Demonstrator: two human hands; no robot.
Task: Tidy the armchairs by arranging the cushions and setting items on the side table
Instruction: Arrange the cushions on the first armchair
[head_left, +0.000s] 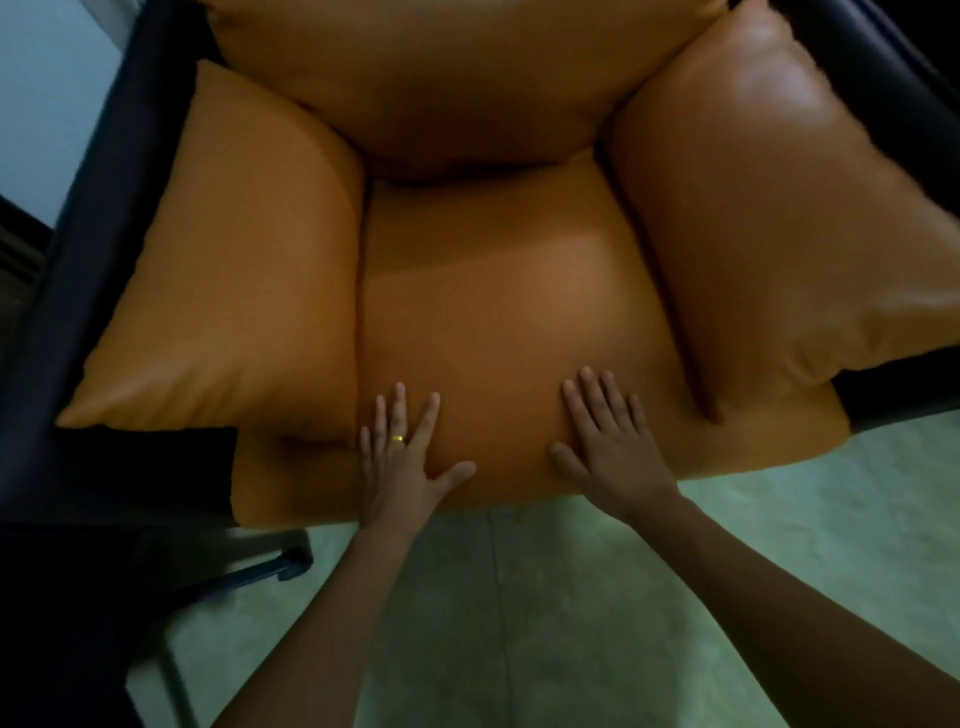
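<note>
An armchair with orange leather cushions fills the view. Its seat cushion (498, 291) lies in the middle, with a back cushion (457, 78) above it. A left side cushion (234, 270) and a right side cushion (779, 218) lean against the black frame (93, 218). My left hand (400, 457) lies flat with straight fingers on the front of the seat cushion, a gold ring on one finger. My right hand (608, 447) rests flat beside it on the same cushion, fingers spread. Neither hand holds anything.
Pale green floor (571, 623) stretches below the chair's front edge. A black chair leg and foot (291, 564) stick out at the lower left. A light wall (47, 78) shows at the upper left. No side table is in view.
</note>
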